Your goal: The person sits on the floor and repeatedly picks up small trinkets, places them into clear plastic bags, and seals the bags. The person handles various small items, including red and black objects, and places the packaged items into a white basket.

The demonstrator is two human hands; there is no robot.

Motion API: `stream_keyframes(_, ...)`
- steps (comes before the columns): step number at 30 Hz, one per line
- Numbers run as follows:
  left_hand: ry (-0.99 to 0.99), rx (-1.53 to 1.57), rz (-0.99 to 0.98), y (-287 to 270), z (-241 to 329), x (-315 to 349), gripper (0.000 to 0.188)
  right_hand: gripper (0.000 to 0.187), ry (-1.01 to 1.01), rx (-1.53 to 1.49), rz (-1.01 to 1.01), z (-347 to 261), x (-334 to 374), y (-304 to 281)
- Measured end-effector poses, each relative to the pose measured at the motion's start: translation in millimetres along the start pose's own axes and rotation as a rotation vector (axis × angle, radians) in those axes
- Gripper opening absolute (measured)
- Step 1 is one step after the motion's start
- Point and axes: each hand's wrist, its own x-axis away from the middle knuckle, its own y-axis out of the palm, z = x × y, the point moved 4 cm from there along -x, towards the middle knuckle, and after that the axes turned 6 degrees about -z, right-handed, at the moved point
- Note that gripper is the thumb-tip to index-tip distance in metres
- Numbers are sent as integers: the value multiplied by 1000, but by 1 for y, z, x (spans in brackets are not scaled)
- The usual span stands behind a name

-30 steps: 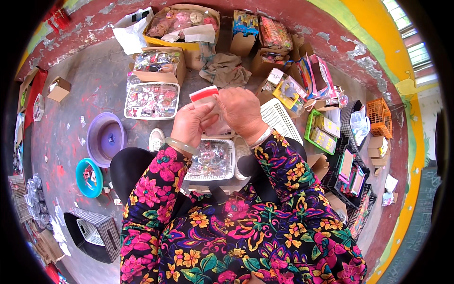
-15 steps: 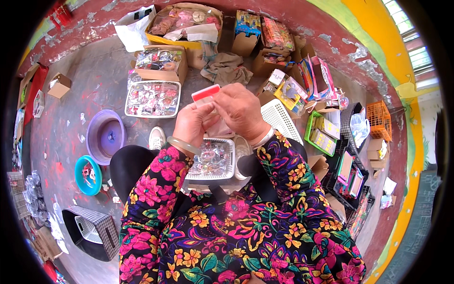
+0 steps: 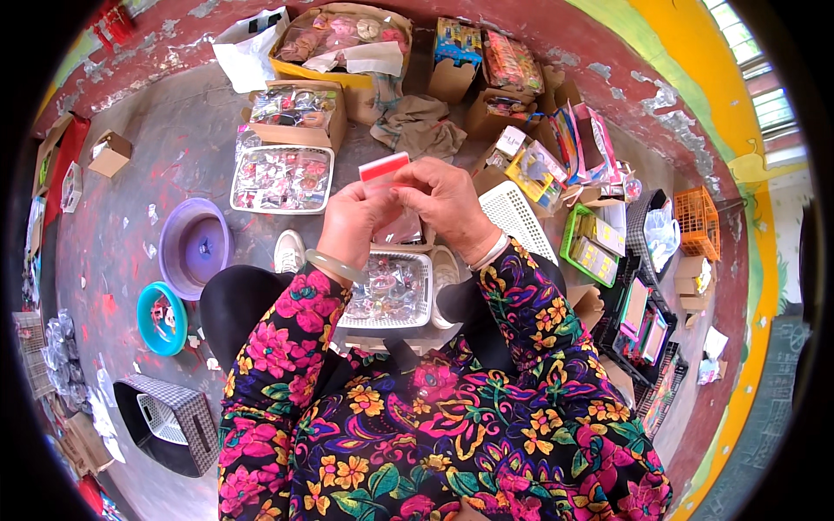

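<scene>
Out front: left hand (image 3: 352, 221), right hand (image 3: 453, 207) curled, pinching packet (image 3: 384, 168).

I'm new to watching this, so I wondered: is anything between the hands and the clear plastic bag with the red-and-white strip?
Nothing visible: the left hand holds the clear plastic bag, and the right hand has its fingertips at the bag's edge.

From the wearer's head, one upright fisheye view looks steeply down over the floral top (image 3: 434, 417), close below, past the left hand (image 3: 349, 224) and right hand (image 3: 453, 210) near mid-frame, to the floor (image 3: 113, 234) and the farther red wall (image 3: 599, 42), which appears bowed.
</scene>
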Motion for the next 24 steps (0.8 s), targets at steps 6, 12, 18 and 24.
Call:
stream_keyframes(6,-68,-148,-61,7,2,2,17,8,-188,324,67,-9,1,-10)
stream_keyframes(12,-51,-95,-40,4,-2,1,20,3,-182,274,49,-14,5,-3)
stream_keyframes(18,-125,-166,-65,6,-4,3,22,5,-67,146,34,-4,8,-5)
stream_keyframes(24,-155,-325,-39,6,-5,3,28,7,88,27,41,2,7,-4)
